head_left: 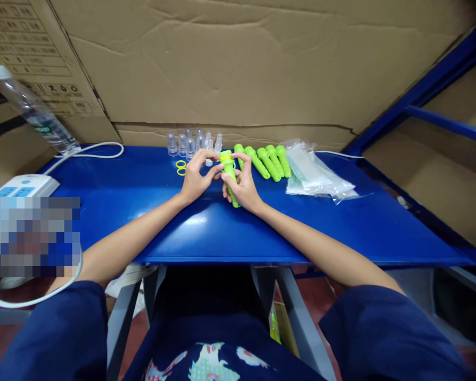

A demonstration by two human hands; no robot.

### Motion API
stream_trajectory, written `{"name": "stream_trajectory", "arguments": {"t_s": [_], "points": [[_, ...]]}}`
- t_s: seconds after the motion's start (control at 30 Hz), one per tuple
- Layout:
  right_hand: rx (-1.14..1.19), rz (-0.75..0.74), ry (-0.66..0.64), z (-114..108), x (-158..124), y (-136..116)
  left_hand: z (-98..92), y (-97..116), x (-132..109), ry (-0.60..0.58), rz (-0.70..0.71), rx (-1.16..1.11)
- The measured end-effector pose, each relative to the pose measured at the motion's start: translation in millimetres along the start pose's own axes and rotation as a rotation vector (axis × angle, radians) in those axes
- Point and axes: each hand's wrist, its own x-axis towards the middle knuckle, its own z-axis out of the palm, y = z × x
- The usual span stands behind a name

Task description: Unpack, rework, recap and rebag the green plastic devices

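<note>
A lime-green plastic flashlight (232, 189) is held tilted above the table, its wide head pointing away from me. Around the head sits a yellow ring (225, 157). My right hand (244, 185) wraps the body, with the index finger reaching up to the ring. Thumb and fingertips of my left hand (198, 175) close in on the other side of the head and touch it. Just left of that hand lie two yellow rings (181, 168). Several clear plastic caps (182, 145) stand behind it. To the right, several more green flashlights (264, 161) lie side by side.
Clear plastic bags (317, 174) lie right of the flashlights on the blue table (143, 222). A white power strip (27, 185) with a cable is at the left, near a water bottle (43, 116). Cardboard (222, 69) walls the back; a blue metal frame (420, 90) stands right.
</note>
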Motion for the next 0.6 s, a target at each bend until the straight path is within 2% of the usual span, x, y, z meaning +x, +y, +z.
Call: {"name": "stream_trajectory", "arguments": {"t_s": [0.17, 0.6], "points": [[0.02, 0.026, -0.018, -1.0, 0.0, 0.1, -0.2, 0.9, -1.3, -0.035, 0.026, -0.012], [0.0, 0.052, -0.016, -0.7, -2.3, 2.8, -1.4, 3.4, -0.5, -0.124, -0.045, -0.004]]}}
